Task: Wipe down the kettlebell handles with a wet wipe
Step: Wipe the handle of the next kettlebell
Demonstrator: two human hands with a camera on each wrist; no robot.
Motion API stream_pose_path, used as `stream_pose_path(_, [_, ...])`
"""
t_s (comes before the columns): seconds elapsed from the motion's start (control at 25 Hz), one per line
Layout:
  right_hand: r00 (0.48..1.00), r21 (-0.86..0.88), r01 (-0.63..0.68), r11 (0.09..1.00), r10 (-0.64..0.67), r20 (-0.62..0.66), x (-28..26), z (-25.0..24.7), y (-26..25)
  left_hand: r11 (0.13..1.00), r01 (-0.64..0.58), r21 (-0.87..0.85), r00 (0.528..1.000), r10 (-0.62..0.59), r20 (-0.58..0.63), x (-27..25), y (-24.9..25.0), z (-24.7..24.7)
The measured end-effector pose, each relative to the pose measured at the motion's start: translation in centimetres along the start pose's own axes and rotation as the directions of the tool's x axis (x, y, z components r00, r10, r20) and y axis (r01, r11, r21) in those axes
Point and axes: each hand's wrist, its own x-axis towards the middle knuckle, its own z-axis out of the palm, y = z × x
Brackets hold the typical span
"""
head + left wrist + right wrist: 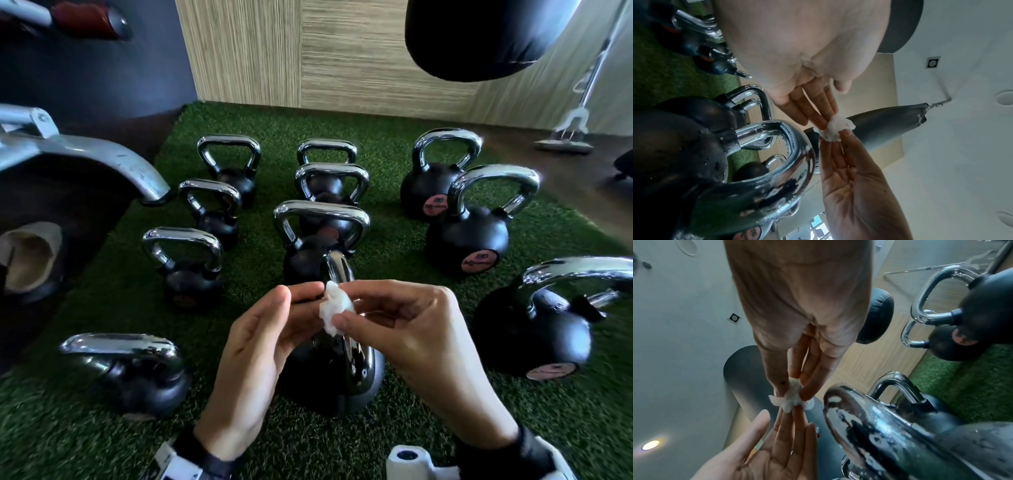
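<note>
A crumpled white wet wipe hangs between both hands just above the chrome handle of the nearest black kettlebell. My right hand pinches the wipe between thumb and fingertips. My left hand reaches in with straight fingers whose tips touch the wipe, its thumb held apart. In the left wrist view the wipe sits between opposing fingertips beside the handle. The right wrist view shows the wipe clear of the handle, which carries wet droplets.
Several other chrome-handled kettlebells stand in rows on the green turf, to the left, behind and right. A black punching bag hangs at the upper right. A metal machine arm juts in from the left. A mop leans at the far right.
</note>
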Motion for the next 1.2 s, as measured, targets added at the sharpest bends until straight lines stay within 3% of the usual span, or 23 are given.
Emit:
stream_pose_path(0.08, [1.000,0.043,0.006,0.999,-0.006,-0.015,0.0,-0.5,0.2,0.995,-0.017,0.097,1.000,0.016,0.016,0.2,-0.2,-0.2])
stream_pose_path(0.16, [0.995,0.101,0.013,0.995,-0.003,-0.098,0.1,-1.3,0.6,0.915,-0.059,0.399,0.998,0.064,-0.001,0.4,-1.5,-1.7])
stream_pose_path(0.24, [0.981,0.192,-0.005,0.981,0.042,-0.189,0.2,-2.5,1.2,0.688,-0.035,0.724,0.993,-0.055,0.101,0.4,-3.1,-3.6])
stream_pose_path(0.32, [0.965,0.233,-0.037,0.972,0.096,-0.244,0.2,-3.6,1.9,0.440,-0.010,0.898,0.935,-0.313,0.164,0.2,-5.5,-4.9])
stream_pose_path(0.36, [0.959,0.236,-0.056,0.970,0.119,-0.258,0.1,-4.0,2.4,0.335,-0.037,0.942,0.918,-0.362,0.164,0.1,-6.9,-5.1])
stream_pose_path(0.44, [0.948,0.238,-0.091,0.967,0.157,-0.277,0.1,-4.6,3.3,0.253,-0.130,0.959,0.943,-0.267,0.199,-0.2,-9.6,-4.9])
stream_pose_path(0.6, [0.935,0.214,-0.145,0.966,0.205,-0.290,0.2,-5.0,5.5,0.264,-0.184,0.947,0.983,0.025,0.184,0.5,-12.0,-3.7])
stream_pose_path(0.76, [0.918,0.232,-0.189,0.954,0.256,-0.302,0.1,-4.8,7.5,0.328,-0.246,0.912,0.969,0.112,0.222,1.9,-12.2,-4.1])
stream_pose_path(0.84, [0.910,0.254,-0.206,0.945,0.281,-0.305,0.0,-4.6,8.4,0.358,-0.250,0.900,0.968,0.087,0.234,2.3,-12.3,-4.8])
stream_pose_path(0.96, [0.906,0.245,-0.231,0.942,0.300,-0.299,0.0,-4.3,9.8,0.442,-0.234,0.866,0.959,-0.041,0.281,3.7,-11.6,-6.2])
stream_pose_path(1.12, [0.913,0.234,-0.214,0.948,0.279,-0.298,0.9,-3.4,10.8,0.513,-0.307,0.802,0.866,-0.199,0.459,6.4,-9.2,-7.5])
stream_pose_path(1.2, [0.919,0.190,-0.194,0.962,0.246,-0.307,1.9,-2.7,11.1,0.465,-0.333,0.820,0.829,-0.271,0.490,7.2,-8.3,-7.8])
